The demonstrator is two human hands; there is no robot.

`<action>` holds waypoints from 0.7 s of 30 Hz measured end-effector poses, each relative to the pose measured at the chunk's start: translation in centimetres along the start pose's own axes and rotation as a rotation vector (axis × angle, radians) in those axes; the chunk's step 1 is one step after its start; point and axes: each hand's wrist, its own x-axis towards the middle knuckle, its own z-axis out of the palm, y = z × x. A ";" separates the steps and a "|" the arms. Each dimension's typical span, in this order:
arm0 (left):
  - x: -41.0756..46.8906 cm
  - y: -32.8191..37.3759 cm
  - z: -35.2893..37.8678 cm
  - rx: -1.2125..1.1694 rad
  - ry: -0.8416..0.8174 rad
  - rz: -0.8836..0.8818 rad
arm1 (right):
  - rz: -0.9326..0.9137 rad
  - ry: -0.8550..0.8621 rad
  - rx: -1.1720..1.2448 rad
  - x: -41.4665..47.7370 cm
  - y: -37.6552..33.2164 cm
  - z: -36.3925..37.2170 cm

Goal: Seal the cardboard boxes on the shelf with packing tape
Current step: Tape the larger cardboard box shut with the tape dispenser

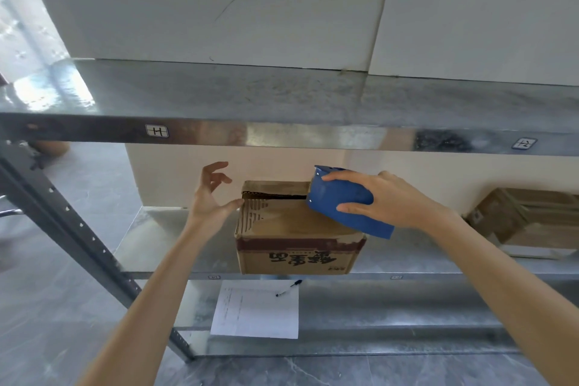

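Observation:
A brown cardboard box (282, 229) with dark printed characters on its front stands on the middle metal shelf (175, 247). A dark gap shows between its top flaps near the back. My right hand (385, 200) grips a blue tape dispenser (341, 200) that rests on the right part of the box top, over the seam. My left hand (210, 197) is at the box's upper left corner, thumb touching the edge, fingers spread and relaxed in the air. A second cardboard box (529, 216) sits farther right on the same shelf.
An upper metal shelf (282, 110) crosses the view above the hands, with white panels behind it. On the lower shelf lie a white paper sheet (257, 310) and a black pen (288, 288). A perforated upright post (81, 229) runs down at left.

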 end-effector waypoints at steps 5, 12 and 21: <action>-0.3 -1.0 1.2 -0.007 -0.060 0.047 | 0.036 -0.027 0.034 -0.2 1.3 0.7; -0.3 -1.8 1.2 0.080 -0.106 0.081 | 0.063 -0.121 0.201 0.7 1.9 0.8; -0.1 -2.8 1.1 0.068 -0.100 0.091 | 0.093 -0.167 0.343 2.6 2.2 0.2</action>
